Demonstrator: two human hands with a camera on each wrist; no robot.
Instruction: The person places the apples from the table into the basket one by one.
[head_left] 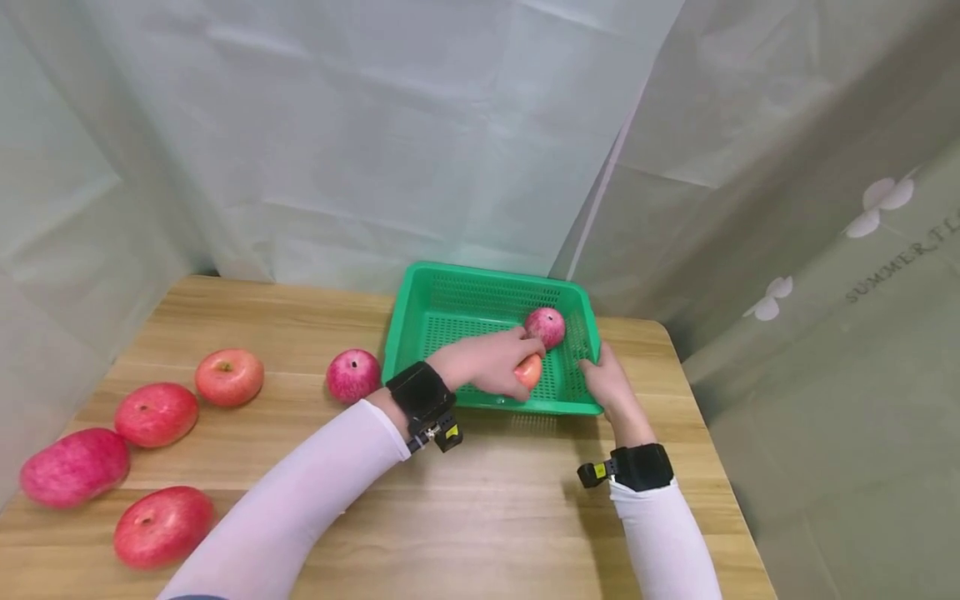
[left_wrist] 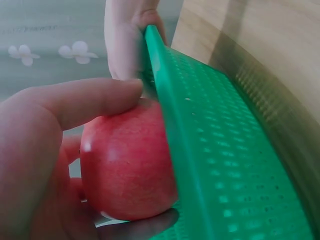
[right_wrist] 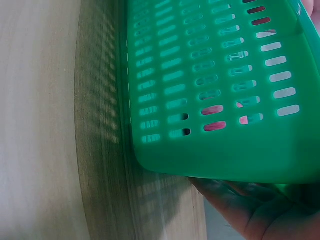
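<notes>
The left hand (head_left: 489,361) pinches a red apple (head_left: 529,372) between thumb and fingers, low inside the green basket (head_left: 487,289) by its near wall; whether the apple touches the floor of the basket I cannot tell. The right hand (head_left: 609,380) grips the basket's right end, thumb over the rim. The hold would best loosen only once the apple rests on the floor, clear of the pink apple (head_left: 545,327) just beyond, which could get bumped. A firm right hand should keep the basket from sliding.

On the wooden desk (head_left: 480,500), one apple (head_left: 163,527) lies at the near left, beside the left sleeve (head_left: 292,492). Three more apples (head_left: 157,414) run along the left edge towards the far left corner. Another pink fruit (head_left: 353,375) sits just left of the basket, which stands by the far edge, nearer the far right corner.

Behind hang pale, creased sheets (head_left: 375,142); the right one (head_left: 825,333) carries flowers and lettering.
</notes>
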